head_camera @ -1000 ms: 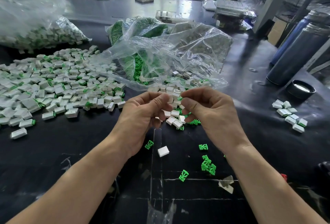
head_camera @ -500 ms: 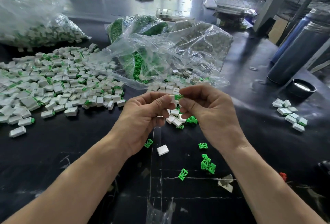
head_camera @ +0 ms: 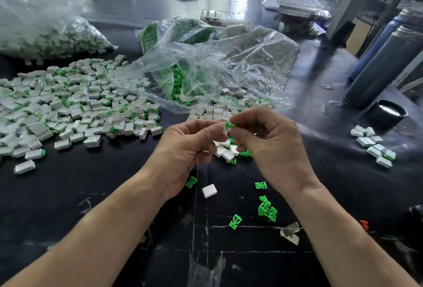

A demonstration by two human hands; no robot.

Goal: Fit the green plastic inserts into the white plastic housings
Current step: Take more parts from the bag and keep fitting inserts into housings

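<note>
nearest the camera, two bare forearms are stretched over the black table (head_camera: pixel 68 195), where strips of clear tape (head_camera: pixel 201 270) are stuck down. a few loose green inserts (head_camera: pixel 266 209) are scattered just ahead of the wrists, with a single white housing (head_camera: pixel 209 190) lying between them and another green piece (head_camera: pixel 191 182) beside it. a torn scrap of white plastic (head_camera: pixel 290 233) is seen to the right of those.

above that, the hands are met in the middle. a white housing (head_camera: pixel 224 128) is pinched in the left hand (head_camera: pixel 185 147), thumb and forefinger curled tight on it, though most of it is hidden by the fingers. a green insert (head_camera: pixel 230 125) is pinched by the right hand (head_camera: pixel 272 147) and is held touching the housing's end; whether it is seated cannot be told.

just beyond the knuckles a small heap of empty housings and inserts (head_camera: pixel 225 151) is spread. to the left, a broad pile of assembled pieces (head_camera: pixel 75 106) is laid out, and to the right a little cluster of finished pieces (head_camera: pixel 373 145) is set well apart.

farther back, an open clear bag (head_camera: pixel 229 65) of green and white parts is slumped, a full bag (head_camera: pixel 52 39) is seen at far left, and a dark flask (head_camera: pixel 384 62) with its cap (head_camera: pixel 389 111) is placed at the right edge.
</note>
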